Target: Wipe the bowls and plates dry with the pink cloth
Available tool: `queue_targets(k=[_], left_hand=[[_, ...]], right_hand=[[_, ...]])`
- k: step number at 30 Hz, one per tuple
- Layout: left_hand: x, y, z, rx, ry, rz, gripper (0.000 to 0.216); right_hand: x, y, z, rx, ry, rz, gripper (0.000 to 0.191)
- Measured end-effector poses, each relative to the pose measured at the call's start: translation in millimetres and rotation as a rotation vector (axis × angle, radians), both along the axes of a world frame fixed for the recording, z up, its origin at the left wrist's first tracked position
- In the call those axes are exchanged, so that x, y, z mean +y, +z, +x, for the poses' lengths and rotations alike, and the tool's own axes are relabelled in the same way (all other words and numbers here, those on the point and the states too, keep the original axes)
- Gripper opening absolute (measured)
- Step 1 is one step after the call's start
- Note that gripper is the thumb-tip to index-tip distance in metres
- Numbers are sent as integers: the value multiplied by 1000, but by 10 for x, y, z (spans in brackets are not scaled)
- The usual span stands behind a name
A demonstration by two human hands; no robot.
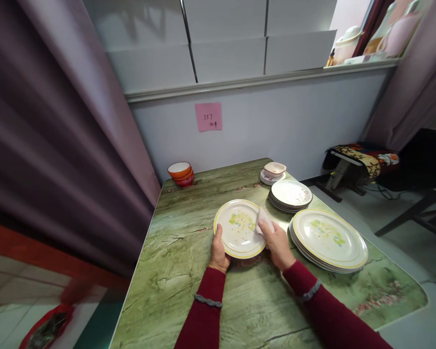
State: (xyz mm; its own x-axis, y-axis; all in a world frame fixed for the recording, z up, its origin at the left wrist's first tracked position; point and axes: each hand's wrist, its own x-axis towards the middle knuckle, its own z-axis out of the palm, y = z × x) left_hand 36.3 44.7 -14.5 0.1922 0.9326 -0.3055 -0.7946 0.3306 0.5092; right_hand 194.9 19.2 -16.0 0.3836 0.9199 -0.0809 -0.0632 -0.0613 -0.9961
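A round cream plate (pixel 240 240) with a yellow rim and a green floral print is held over the table, its face turned up. My left hand (pixel 219 253) grips its lower left edge, thumb on the rim and fingers beneath. In my right hand (pixel 278 244) is a folded white cloth (pixel 262 219), pressed against the plate's right edge. Just right of that hand lies a stack of large oval plates (pixel 329 237) with the same yellow rim and print. Behind it sits a stack of round plates (pixel 290 193) with dark sides.
Orange and red bowls (pixel 180 170) are stacked at the table's back left corner. A small square dish (pixel 274 168) rests on small saucers (pixel 268 178) at the back right. The green marbled table (pixel 174 281) meets the wall behind; a purple curtain (pixel 76 145) hangs left.
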Motion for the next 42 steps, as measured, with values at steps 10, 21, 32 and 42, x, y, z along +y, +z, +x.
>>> queue_targets(k=[10, 21, 32, 42], left_hand=[[-27, 70, 59, -51, 60, 66, 52], [-129, -95, 185, -9, -53, 179, 48], [-12, 15, -119, -27, -100, 102, 47], [-2, -25, -102, 208, -124, 115, 35]], right_hand=[[-229, 69, -475, 551, 42, -45, 60], [-171, 145, -397, 695, 71, 8, 50], [103, 258, 308, 181, 42, -96, 37], [348, 692, 584, -248, 467, -66, 24]])
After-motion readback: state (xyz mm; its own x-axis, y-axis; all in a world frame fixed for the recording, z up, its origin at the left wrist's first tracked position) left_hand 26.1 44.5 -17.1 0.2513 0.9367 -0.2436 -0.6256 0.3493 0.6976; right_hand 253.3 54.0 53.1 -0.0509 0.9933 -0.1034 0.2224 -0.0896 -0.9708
